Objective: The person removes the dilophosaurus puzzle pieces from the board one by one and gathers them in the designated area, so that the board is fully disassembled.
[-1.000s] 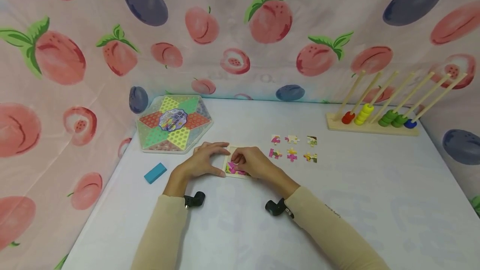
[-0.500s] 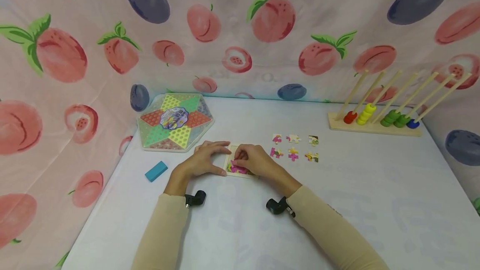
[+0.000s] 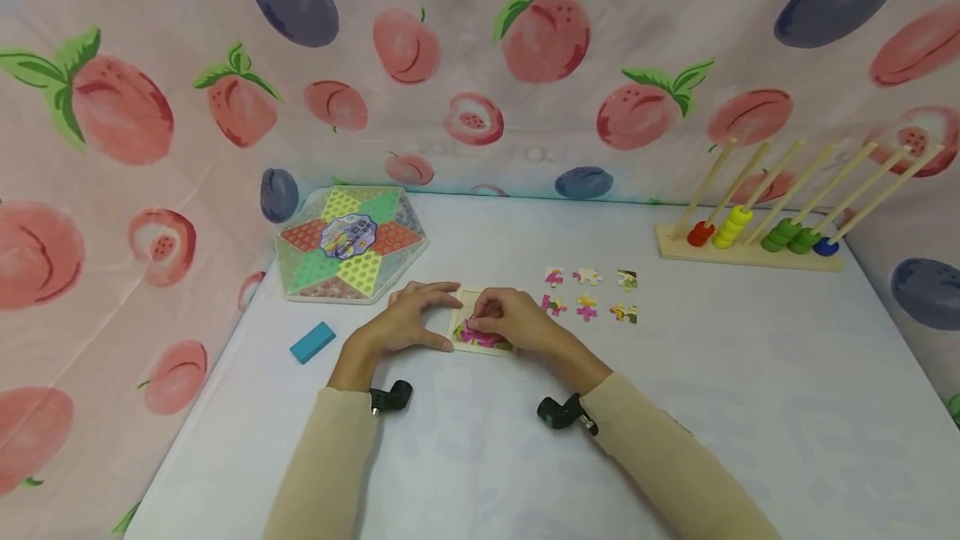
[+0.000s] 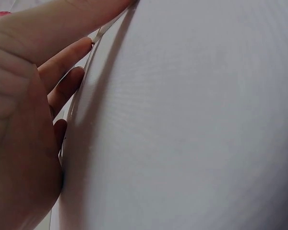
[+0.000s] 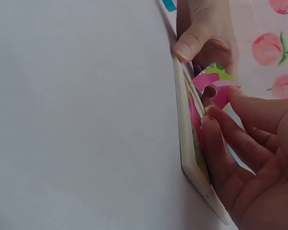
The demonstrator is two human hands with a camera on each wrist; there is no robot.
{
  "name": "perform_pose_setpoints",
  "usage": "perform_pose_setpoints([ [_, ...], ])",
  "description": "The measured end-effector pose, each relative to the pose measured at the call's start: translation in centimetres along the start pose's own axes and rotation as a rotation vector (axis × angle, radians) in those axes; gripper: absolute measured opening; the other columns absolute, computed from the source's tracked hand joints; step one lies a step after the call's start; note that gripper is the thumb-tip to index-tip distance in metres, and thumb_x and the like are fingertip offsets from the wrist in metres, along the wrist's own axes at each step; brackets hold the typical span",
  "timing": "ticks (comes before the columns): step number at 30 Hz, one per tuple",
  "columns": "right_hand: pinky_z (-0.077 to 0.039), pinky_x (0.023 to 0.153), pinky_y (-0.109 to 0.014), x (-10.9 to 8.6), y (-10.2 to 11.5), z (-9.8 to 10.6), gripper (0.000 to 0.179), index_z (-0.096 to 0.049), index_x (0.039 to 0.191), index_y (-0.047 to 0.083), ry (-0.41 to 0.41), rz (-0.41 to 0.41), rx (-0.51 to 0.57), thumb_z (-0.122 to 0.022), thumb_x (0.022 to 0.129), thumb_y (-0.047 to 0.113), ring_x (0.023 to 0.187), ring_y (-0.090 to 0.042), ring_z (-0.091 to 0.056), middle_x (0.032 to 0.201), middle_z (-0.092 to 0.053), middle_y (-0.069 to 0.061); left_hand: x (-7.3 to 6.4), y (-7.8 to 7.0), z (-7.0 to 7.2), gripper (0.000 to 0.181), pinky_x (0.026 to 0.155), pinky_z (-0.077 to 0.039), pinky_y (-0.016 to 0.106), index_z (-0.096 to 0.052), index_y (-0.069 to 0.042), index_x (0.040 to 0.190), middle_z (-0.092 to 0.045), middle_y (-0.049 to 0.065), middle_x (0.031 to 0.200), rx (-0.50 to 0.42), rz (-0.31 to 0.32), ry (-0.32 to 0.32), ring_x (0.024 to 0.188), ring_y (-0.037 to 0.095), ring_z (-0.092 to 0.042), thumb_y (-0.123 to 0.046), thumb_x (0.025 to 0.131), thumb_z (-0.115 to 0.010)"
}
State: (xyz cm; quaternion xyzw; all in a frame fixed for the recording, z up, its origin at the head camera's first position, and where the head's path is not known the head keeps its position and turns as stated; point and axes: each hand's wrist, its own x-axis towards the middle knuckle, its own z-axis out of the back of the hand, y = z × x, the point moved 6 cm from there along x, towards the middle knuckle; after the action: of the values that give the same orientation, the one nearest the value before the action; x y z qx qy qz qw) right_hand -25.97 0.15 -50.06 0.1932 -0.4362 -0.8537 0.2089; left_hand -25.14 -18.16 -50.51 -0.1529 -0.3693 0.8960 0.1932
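A shallow wooden puzzle tray (image 3: 465, 300) lies on the white table in the head view, with pink and green pieces in its near part. My left hand (image 3: 405, 319) holds the tray's left side, thumb at the near corner and fingers at the far one. Over the tray, my right hand (image 3: 510, 321) pinches a jigsaw piece (image 5: 221, 91), pink with a green corner, between thumb and fingers. In the right wrist view that piece stands tilted above the tray's surface. The right hand hides part of the tray from the head camera. The left wrist view shows mostly tablecloth (image 4: 192, 120).
Several loose jigsaw pieces (image 3: 586, 308) lie in two rows right of the tray. A blue block (image 3: 312, 343) sits at the left, below a hexagonal Chinese checkers board (image 3: 390, 261). Farther right stands a wooden peg abacus (image 3: 750, 254) with coloured beads. Fruit-print cloth (image 3: 480, 48) hangs behind.
My right hand has shifted very slightly over the tray, its wrist moving a little right. My left hand keeps its place. The head view has tilted slightly.
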Motion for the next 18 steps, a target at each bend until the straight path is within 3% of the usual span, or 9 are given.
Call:
perform_pose_setpoints([
  [7,-0.051,0.063,-0.022,-0.3,-0.3,0.8,0.016,-0.066,0.101,0.011,-0.013,-0.044,0.182,-0.073,0.096,0.026,0.072,-0.012,-0.063,0.088,-0.074,-0.005,0.0,0.0,-0.1,0.061,0.121,-0.015,0.055,-0.068,-0.027,0.129,-0.042,-0.008,0.163,-0.003,0.008,0.007,0.143,0.022,-0.037,-0.033,0.073,-0.092],
  [12,-0.061,0.068,-0.026,-0.6,-0.5,1.7,0.019,-0.064,0.109,0.007,-0.053,-0.092,0.341,-0.070,0.098,0.021,0.070,-0.016,-0.069,0.098,-0.069,-0.009,0.1,0.0,-0.1,0.062,0.121,-0.015,0.055,-0.068,-0.027,0.130,-0.043,-0.008,0.163,0.003,0.010,0.005,0.141,0.022,-0.038,-0.033,0.073,-0.092],
  [18,-0.064,0.072,-0.030,-1.7,-0.6,3.9,0.026,-0.061,0.122,0.002,-0.132,-0.077,0.376,-0.061,0.098,0.011,0.072,-0.022,-0.070,0.111,-0.061,-0.015,0.0,0.0,-0.1,0.062,0.121,-0.015,0.056,-0.068,-0.026,0.130,-0.043,-0.007,0.163,-0.002,0.006,0.003,0.141,0.023,-0.038,-0.032,0.073,-0.092],
])
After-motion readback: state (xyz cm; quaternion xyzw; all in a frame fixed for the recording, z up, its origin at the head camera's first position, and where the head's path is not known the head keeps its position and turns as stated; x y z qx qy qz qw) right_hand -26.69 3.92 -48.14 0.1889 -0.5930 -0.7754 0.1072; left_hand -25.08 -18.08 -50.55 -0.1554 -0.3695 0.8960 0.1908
